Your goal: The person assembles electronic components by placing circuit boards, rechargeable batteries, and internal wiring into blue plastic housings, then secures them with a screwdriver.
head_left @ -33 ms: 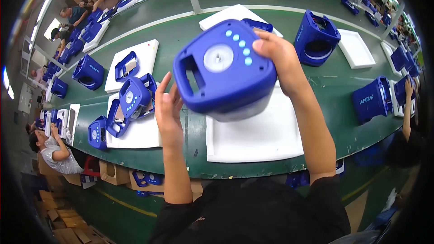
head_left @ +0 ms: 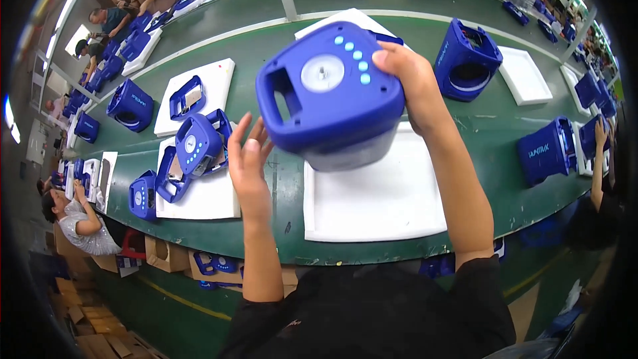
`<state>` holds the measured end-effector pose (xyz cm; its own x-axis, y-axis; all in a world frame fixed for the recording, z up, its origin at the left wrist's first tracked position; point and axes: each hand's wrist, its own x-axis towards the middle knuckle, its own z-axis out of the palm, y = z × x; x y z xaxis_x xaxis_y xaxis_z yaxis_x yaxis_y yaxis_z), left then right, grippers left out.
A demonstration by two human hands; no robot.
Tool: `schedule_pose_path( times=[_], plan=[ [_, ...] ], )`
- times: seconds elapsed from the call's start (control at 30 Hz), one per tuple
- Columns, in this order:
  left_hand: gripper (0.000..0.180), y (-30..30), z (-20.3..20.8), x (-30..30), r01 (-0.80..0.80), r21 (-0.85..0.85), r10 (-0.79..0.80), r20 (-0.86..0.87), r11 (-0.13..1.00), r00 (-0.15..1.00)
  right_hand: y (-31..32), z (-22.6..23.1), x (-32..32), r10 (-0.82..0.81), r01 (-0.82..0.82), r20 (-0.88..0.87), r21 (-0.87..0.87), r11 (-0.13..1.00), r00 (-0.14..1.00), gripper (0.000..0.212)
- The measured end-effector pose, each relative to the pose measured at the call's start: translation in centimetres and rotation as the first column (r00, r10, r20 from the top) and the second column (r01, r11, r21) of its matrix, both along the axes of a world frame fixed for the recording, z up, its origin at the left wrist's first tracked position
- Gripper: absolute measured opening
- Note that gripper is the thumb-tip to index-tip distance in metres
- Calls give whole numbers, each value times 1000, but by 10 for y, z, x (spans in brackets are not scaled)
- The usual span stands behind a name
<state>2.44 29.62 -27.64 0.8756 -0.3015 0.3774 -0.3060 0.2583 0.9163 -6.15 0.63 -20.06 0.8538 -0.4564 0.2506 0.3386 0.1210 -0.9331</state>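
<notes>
Here, hands (head_left: 415, 80) flank a rounded plastic casing (head_left: 339, 103).

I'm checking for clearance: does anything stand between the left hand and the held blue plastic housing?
Nothing visible does. The left hand is open beside the left end of the blue plastic housing, which the right hand holds; left-hand contact is unclear.

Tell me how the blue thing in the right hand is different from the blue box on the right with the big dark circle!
The blue thing is held up in the right hand, while the blue box stands on the green table. The blue thing shows light-blue dots and a pale disc; the blue box shows a big dark circle on its side. Both are blue.
</notes>
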Motion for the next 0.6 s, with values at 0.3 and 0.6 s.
schedule_pose_path(
  times=[0.3, 0.6],
  plan=[
    [39, -14, -71, 2, -48, 306, 41, 29, 951, 999, -12, -59, 222, -195, 196, 20, -159, 968, 981, 83],
    [58, -39, 12, 191, -624, 399, -20, 852, 672, 524, -9, -99, 287, -142, 121, -135, -155, 981, 981, 89]
  ],
)
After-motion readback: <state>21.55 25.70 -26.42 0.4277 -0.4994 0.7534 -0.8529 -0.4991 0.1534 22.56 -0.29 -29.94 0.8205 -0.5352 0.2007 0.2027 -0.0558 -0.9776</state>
